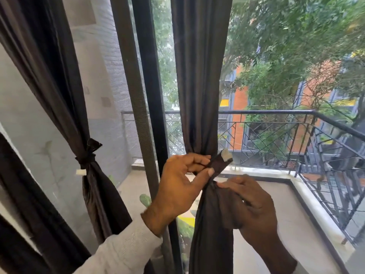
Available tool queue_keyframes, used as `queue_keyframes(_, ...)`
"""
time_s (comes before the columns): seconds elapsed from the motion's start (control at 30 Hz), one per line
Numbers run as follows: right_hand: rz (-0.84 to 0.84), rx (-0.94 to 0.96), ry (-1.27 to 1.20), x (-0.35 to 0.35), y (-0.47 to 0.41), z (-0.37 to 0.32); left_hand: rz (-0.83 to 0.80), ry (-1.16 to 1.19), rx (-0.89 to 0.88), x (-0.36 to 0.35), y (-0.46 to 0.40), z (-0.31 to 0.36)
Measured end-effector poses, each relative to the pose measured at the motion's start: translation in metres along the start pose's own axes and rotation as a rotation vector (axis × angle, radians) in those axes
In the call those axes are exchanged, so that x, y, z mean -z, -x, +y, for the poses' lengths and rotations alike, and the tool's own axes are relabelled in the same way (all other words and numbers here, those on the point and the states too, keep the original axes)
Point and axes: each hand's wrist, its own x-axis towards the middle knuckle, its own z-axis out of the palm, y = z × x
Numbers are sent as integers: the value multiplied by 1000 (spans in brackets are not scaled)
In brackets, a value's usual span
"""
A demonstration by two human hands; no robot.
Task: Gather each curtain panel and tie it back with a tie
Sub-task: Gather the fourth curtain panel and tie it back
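1. Middle curtain panel (201, 86): hangs in front of the window frame (138, 95), its folds drawn into a narrow waist so a short tie can reach around it.
2. Tie (218, 165): a dark strip with a pale tab at its free end, angled up and to the right across the waist, apparently mid-wrap.
3. Left hand (181, 184): thumb and forefinger pinch the tie, keeping it taut.
4. Right hand (254, 202): fingers curl around the gathered cloth just below the waist, keeping the folds bunched.
5. Left curtain panel (59, 95): already cinched by its own knotted tie (87, 157), which suggests this panel is a later one.
6. Balcony railing (276, 133): behind the glass.
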Motion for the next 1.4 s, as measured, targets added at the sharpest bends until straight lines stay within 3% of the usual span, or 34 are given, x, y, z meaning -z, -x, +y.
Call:
queue_keyframes(0.13,77,77,175,6,-15,-20,-21,41,78,0,-9,10)
queue_keyframes(0.33,35,21,91,16,-39,-29,-157,-26,-42,5,-15,20)
queue_keyframes(0.6,169,-306,-46,13,-46,-40,-257,105,-36,7,0,26)
queue_keyframes(0.7,126,-279,-16,11,-43,-44,-233,-5,-125,6,7,27)
queue_keyframes(0.83,41,-205,-38,15,-46,-41,-132,-371,-410,5,7,20)
queue_keyframes(0.93,-54,-110,-84,20,-47,-41,-113,-412,-447,5,6,13)
queue_keyframes(1.2,-136,91,86,27,-51,-43,-230,-558,-437,13,4,16)
queue_keyframes(1.27,-132,111,110,26,-50,-41,-239,-491,-389,12,5,14)
queue_keyframes(1.4,-70,46,103,21,-49,-40,-227,-179,-100,10,10,16)
